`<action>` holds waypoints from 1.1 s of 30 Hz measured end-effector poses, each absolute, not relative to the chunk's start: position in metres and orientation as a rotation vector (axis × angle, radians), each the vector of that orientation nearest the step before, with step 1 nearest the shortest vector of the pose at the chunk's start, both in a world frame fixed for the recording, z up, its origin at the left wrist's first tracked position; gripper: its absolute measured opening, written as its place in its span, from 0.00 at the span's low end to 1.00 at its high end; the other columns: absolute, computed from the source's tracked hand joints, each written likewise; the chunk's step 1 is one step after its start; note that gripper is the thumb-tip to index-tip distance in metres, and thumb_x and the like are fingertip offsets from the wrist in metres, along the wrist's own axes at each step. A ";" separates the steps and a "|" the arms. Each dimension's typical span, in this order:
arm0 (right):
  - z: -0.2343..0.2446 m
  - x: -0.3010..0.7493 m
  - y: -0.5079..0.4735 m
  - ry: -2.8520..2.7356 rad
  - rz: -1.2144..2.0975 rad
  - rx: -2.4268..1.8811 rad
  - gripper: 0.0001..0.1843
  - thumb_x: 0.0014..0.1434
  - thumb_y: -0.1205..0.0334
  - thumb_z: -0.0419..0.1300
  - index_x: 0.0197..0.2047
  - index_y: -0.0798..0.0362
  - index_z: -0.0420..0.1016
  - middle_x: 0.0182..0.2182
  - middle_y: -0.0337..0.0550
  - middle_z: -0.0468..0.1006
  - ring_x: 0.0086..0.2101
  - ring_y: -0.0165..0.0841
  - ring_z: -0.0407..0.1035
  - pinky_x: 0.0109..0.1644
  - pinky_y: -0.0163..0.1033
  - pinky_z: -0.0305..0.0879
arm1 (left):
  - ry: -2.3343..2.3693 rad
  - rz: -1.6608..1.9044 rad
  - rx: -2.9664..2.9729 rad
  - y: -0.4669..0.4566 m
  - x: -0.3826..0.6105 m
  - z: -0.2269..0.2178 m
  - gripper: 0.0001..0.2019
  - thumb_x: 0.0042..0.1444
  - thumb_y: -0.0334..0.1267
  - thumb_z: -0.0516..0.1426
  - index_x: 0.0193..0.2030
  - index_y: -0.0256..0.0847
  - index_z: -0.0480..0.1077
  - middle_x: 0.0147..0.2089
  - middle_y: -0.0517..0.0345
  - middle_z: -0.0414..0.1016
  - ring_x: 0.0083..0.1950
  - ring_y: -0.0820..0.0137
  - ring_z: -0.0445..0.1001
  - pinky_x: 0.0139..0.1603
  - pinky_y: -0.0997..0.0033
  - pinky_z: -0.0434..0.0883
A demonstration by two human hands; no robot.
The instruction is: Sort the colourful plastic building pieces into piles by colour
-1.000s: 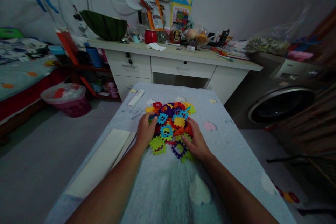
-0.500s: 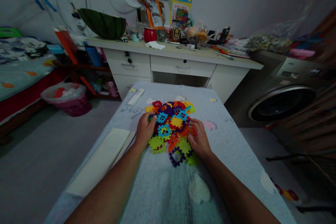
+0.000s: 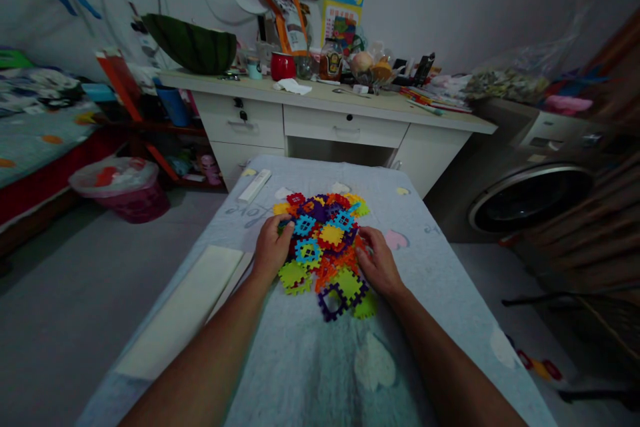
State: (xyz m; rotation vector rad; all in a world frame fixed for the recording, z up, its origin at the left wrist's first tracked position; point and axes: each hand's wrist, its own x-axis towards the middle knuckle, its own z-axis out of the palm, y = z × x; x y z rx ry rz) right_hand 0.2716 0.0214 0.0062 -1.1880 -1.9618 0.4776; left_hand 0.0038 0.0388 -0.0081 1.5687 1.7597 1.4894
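Observation:
A heap of colourful plastic interlocking tiles point(image 3: 325, 240) lies on a table covered with a pale blue cloth point(image 3: 310, 347). My left hand point(image 3: 271, 252) rests against the heap's left side with its fingers curled onto the tiles. My right hand point(image 3: 379, 264) presses on the heap's right side, fingers bent over orange and green pieces. A purple square frame tile point(image 3: 331, 301) and green tiles point(image 3: 295, 276) lie at the near edge of the heap, between my hands.
A white flat board point(image 3: 185, 310) lies at the table's left edge and a white remote point(image 3: 254, 185) at its far left corner. Beyond stand a cluttered desk point(image 3: 325, 107), a halved watermelon point(image 3: 193, 47), a washing machine point(image 3: 530, 193) and a pink bin point(image 3: 120, 187).
My right hand moved up along the heap's right side and its fingers curled in. Purple and green tiles slid out toward me at the near edge. My left hand barely moved.

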 end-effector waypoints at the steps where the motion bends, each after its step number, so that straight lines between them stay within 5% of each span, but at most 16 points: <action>1: 0.006 0.274 0.022 -1.980 0.462 -1.169 0.24 0.58 0.63 0.52 0.58 0.53 0.61 0.54 0.52 0.67 0.55 0.40 0.63 0.59 0.48 0.62 | 1.763 1.488 1.570 0.039 0.004 -0.008 0.14 0.58 0.45 0.54 0.44 0.41 0.72 0.47 0.52 0.75 0.52 0.61 0.72 0.59 0.58 0.66; 7: 0.004 0.286 0.026 -2.083 0.383 -1.346 0.28 0.48 0.64 0.56 0.54 0.57 0.67 0.49 0.54 0.72 0.49 0.45 0.65 0.57 0.53 0.61 | 1.799 1.524 1.577 0.042 0.000 -0.013 0.14 0.57 0.46 0.53 0.44 0.41 0.72 0.47 0.52 0.73 0.54 0.62 0.71 0.60 0.59 0.65; 13: 0.006 0.284 0.027 -1.974 0.506 -1.428 0.20 0.48 0.66 0.54 0.47 0.56 0.72 0.39 0.48 0.77 0.37 0.37 0.70 0.46 0.43 0.66 | 1.831 1.445 1.614 0.042 0.001 -0.014 0.15 0.58 0.46 0.52 0.45 0.41 0.71 0.51 0.49 0.71 0.58 0.60 0.69 0.63 0.58 0.63; 20: -0.003 0.289 0.033 -1.607 0.579 -1.508 0.21 0.53 0.65 0.51 0.52 0.54 0.68 0.34 0.41 0.78 0.29 0.32 0.70 0.36 0.37 0.66 | 1.868 1.310 1.569 0.045 0.005 -0.009 0.16 0.57 0.47 0.51 0.46 0.40 0.71 0.53 0.47 0.71 0.59 0.59 0.68 0.63 0.57 0.63; 30: -0.004 0.288 0.035 -1.636 0.452 -1.634 0.21 0.54 0.63 0.52 0.51 0.56 0.70 0.39 0.48 0.78 0.32 0.35 0.72 0.40 0.41 0.70 | 1.954 1.114 1.482 0.066 0.003 0.001 0.14 0.55 0.42 0.51 0.42 0.42 0.73 0.47 0.51 0.75 0.54 0.59 0.71 0.57 0.57 0.67; 33: -0.011 0.289 0.036 -1.739 0.297 -1.635 0.26 0.53 0.62 0.55 0.55 0.58 0.68 0.46 0.54 0.75 0.42 0.41 0.71 0.49 0.47 0.69 | 2.013 1.118 1.501 0.067 0.004 0.002 0.16 0.57 0.46 0.49 0.43 0.41 0.72 0.46 0.48 0.75 0.54 0.57 0.71 0.57 0.54 0.66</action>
